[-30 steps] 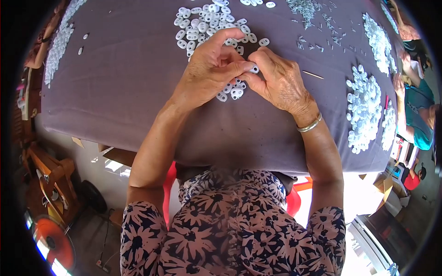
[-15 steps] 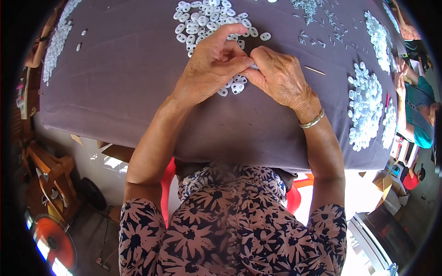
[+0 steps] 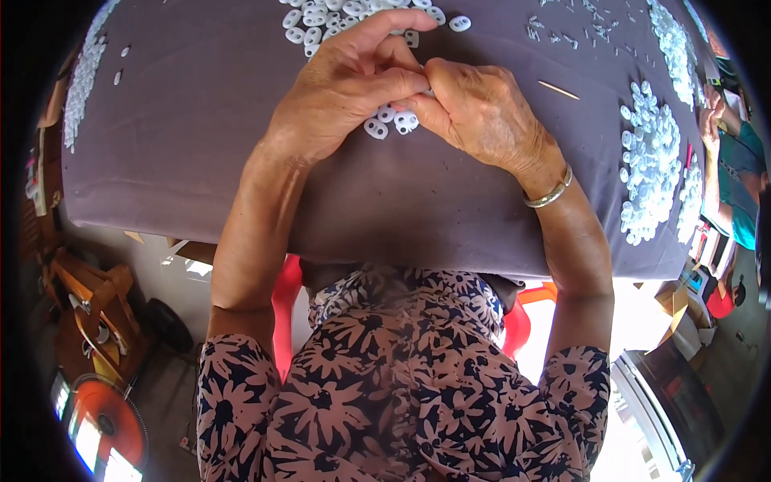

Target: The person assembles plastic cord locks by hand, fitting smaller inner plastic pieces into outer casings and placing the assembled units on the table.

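My left hand [image 3: 337, 96] and my right hand [image 3: 486, 112] meet over the near side of the white pieces. Thumb and fingers of each hand pinch a small white plastic cord lock [image 3: 429, 92], mostly hidden between the fingertips. The left index finger stretches out above it. Below the fingers lie a few loose oval two-hole cord locks [image 3: 375, 128]. A larger pile of the same white cord locks [image 3: 315, 18] spreads beyond my left hand. A thin wooden stick, like a toothpick [image 3: 558, 89], lies to the right of my right hand.
Small metal springs [image 3: 598, 30] are scattered at the far right of the dark tablecloth [image 3: 177, 161]. Clear plastic parts [image 3: 649, 169] are heaped at the right edge, whitish ones [image 3: 84, 88] at the left. Another person's hand [image 3: 711, 116] shows at far right. An orange fan [image 3: 108, 422] stands lower left.
The view has shifted, so the table's things sit higher in the picture. Both hands keep their pinch on the cord lock, with little change in the fingers.
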`<state>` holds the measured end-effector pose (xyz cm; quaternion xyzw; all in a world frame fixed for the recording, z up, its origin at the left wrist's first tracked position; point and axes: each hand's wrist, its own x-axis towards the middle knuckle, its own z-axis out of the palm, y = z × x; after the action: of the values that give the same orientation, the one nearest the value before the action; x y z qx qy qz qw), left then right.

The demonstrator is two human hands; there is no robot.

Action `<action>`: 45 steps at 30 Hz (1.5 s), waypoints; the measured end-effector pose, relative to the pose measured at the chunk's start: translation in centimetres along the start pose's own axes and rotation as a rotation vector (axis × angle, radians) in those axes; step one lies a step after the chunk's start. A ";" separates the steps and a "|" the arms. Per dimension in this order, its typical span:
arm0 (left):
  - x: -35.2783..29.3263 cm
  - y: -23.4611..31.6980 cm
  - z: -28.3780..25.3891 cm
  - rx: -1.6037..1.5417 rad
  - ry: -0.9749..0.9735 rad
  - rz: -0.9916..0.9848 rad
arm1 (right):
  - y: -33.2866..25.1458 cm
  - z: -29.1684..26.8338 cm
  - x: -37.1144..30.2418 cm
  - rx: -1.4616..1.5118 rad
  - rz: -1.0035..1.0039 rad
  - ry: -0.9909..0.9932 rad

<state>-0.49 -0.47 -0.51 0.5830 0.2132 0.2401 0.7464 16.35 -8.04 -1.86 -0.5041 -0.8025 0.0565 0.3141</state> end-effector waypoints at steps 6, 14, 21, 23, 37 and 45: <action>1.4 -0.4 -0.3 -0.087 0.005 -0.178 | 0.6 -0.1 -0.4 -0.072 -0.030 -0.006; 1.7 -0.2 -0.5 -0.224 -0.267 0.221 | 1.5 0.3 0.8 -0.224 -0.413 0.348; -0.8 2.5 -1.5 0.303 0.182 0.069 | 1.0 -0.4 0.2 0.141 0.186 0.287; -2.3 3.1 -2.1 0.420 0.268 0.118 | 1.9 -0.2 0.1 0.242 0.275 0.330; -7.2 2.0 -8.5 1.260 0.738 0.360 | 0.6 -1.0 0.7 0.291 0.061 -0.034; -1.2 1.7 -2.0 0.669 0.395 0.405 | -0.1 -1.4 0.6 0.070 0.019 -0.108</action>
<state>-2.83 0.73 0.75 0.7655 0.2993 0.4061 0.3994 16.87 -7.93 -0.47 -0.4968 -0.8109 0.1148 0.2872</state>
